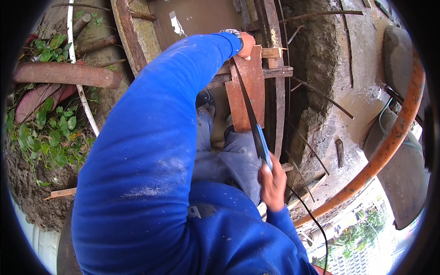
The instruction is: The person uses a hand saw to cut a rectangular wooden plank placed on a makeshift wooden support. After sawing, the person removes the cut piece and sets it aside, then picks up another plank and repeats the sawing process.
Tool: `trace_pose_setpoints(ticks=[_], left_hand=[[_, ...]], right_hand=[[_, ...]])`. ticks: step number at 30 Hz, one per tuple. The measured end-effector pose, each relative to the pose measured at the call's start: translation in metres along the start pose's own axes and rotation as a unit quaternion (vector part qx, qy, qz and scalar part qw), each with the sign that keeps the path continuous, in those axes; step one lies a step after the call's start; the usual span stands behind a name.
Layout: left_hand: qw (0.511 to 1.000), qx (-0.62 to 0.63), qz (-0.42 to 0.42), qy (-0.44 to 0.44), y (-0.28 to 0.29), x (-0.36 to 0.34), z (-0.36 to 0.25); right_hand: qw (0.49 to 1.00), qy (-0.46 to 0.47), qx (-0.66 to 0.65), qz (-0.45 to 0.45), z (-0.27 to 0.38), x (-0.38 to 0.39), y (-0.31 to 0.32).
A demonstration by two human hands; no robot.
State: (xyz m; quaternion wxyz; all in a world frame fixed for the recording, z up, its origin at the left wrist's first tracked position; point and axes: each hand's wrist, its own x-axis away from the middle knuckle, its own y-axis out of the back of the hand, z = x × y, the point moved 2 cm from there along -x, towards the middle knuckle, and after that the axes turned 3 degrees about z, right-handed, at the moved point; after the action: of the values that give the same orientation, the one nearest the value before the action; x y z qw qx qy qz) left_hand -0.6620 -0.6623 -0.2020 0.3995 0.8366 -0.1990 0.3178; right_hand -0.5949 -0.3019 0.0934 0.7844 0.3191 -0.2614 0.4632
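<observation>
A reddish-brown board (253, 87) lies across a dark wooden crosspiece (219, 80) and points toward my legs. My left hand (248, 45) grips its far end, the thumb on the top face and the other fingers mostly hidden. My right hand (273, 182) is closed round the near end of a handsaw (248, 103) with a long dark blade and a blue part by the hand. The blade lies at a slant over the board's face, its tip close to my left hand. Whether its teeth are in the wood I cannot tell.
Beyond the board, wooden formwork (130, 39) borders muddy water (199, 20). Thin rods (321, 97) stick out from the concrete at right. An orange curved pipe (389, 149) arches there. A black cord (316, 223) hangs near my right arm. At left are a rusty pipe (68, 75) and plants (55, 137).
</observation>
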Motion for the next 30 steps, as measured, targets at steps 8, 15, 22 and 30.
trace_pose_setpoints(ticks=[8,15,22,30], left_hand=[[1.000,0.017,-0.005,0.024,0.008,0.009,-0.012],[1.000,-0.007,0.004,0.002,-0.003,-0.001,-0.002],[0.999,-0.012,0.027,0.013,0.002,-0.008,-0.005],[1.000,-0.023,0.002,-0.002,0.009,0.007,-0.005]], right_hand=[[0.982,0.143,0.111,-0.045,-0.005,-0.210,-0.055],[0.995,0.083,0.058,-0.022,-0.007,-0.063,-0.029],[0.992,0.067,0.102,-0.024,0.003,-0.145,-0.051],[0.998,0.066,0.022,-0.013,-0.020,-0.082,-0.031]])
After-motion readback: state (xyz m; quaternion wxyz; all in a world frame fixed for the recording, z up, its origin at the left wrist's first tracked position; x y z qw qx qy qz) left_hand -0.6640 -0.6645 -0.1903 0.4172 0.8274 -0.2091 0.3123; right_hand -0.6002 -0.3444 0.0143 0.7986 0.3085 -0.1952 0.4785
